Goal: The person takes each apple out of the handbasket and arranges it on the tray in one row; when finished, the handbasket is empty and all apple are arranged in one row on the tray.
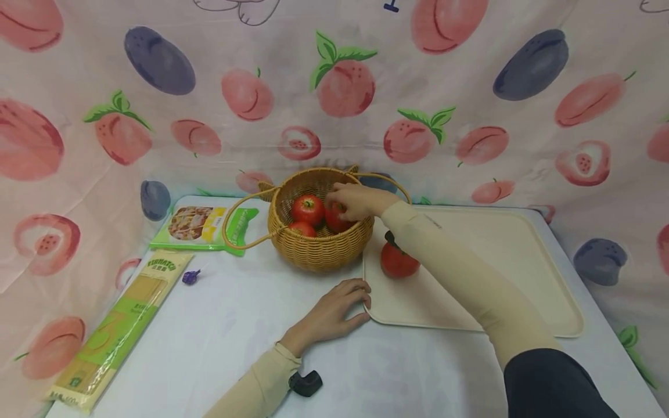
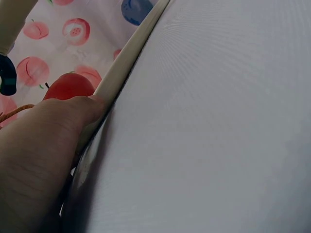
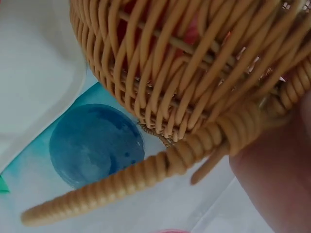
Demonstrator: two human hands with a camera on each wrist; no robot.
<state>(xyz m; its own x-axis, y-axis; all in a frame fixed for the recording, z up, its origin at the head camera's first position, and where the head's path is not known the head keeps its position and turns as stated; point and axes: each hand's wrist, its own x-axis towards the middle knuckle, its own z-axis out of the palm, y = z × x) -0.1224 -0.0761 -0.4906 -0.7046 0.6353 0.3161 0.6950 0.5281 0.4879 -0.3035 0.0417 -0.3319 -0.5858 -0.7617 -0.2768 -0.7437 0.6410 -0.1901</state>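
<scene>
My right hand (image 1: 360, 201) reaches into a woven wicker basket (image 1: 321, 255), its fingers curled over a red apple (image 1: 335, 220) on the basket's right side. Two more apples lie beside that one, one upright with its stem end showing (image 1: 308, 209). From the right wrist view, the wicker wall (image 3: 160, 63) and a wrapped handle (image 3: 121, 182) hide the fingertips. My left hand (image 1: 334, 310) grips the near left corner of a cream tray (image 1: 470, 278), thumb along its rim (image 2: 119, 73). A single apple (image 1: 398, 261) sits on the tray, under the right forearm.
Left of the basket lies a green food packet (image 1: 209, 227), overlapped by a basket handle. A long pack of noodles (image 1: 120, 331) lies along the table's left side, near a small purple object (image 1: 190, 277). Fruit-printed cloth (image 1: 334, 87) hangs behind the table.
</scene>
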